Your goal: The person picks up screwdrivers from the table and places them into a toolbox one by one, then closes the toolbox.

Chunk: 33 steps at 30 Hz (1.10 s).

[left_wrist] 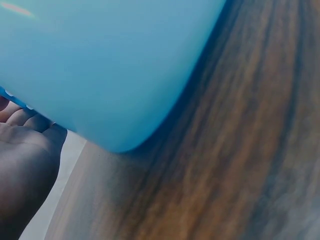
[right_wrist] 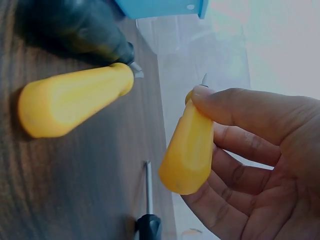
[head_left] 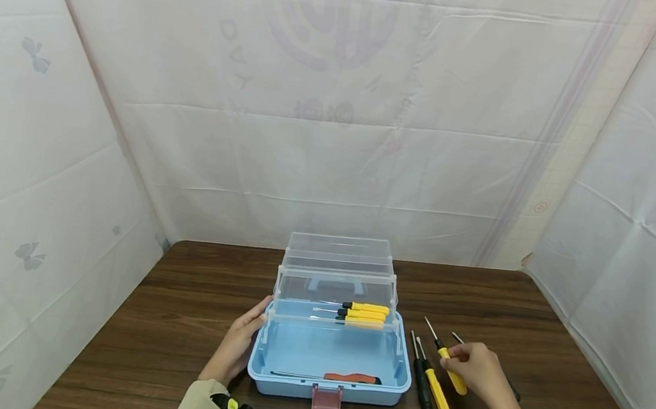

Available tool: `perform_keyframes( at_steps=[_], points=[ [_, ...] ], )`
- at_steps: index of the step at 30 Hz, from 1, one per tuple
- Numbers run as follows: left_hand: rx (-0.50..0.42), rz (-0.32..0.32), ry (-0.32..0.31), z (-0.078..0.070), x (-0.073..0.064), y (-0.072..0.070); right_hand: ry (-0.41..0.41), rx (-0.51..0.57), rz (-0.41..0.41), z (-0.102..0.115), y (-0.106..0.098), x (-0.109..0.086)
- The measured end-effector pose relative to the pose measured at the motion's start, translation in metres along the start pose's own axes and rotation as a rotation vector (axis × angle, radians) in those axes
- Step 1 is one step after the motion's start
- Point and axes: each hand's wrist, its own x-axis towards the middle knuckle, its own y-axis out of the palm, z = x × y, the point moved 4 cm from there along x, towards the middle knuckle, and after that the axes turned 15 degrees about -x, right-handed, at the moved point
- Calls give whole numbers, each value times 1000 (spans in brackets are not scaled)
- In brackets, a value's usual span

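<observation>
A light blue toolbox [head_left: 332, 350] stands with its clear lid [head_left: 340, 250] raised. My left hand [head_left: 242, 340] holds its left rim; the left wrist view shows that hand [left_wrist: 27, 155] beside the blue wall. To the right of the box, my right hand [head_left: 481, 374] pinches a yellow-handled screwdriver [right_wrist: 187, 155] between thumb and fingers near the shaft end of its handle. Left of it lie another yellow-handled screwdriver [head_left: 436, 392] and a black-handled screwdriver [head_left: 422, 387]. A dark-handled screwdriver [right_wrist: 149, 227] lies partly hidden behind my right hand.
Several small yellow-handled screwdrivers [head_left: 365, 315] rest in the clear upper tray [head_left: 293, 295]. An orange-handled screwdriver [head_left: 352, 377] lies along the box's front inside. A pink latch [head_left: 326, 400] hangs at the front. White sheets [head_left: 332, 164] enclose the wooden table [head_left: 203, 285].
</observation>
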Motion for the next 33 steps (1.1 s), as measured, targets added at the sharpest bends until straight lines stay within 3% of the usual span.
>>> perform_keyframes(
  at_steps=[33],
  points=[
    [-13,17,6,1,-1,0,-140,-12,-53,46,-16,7]
  ],
)
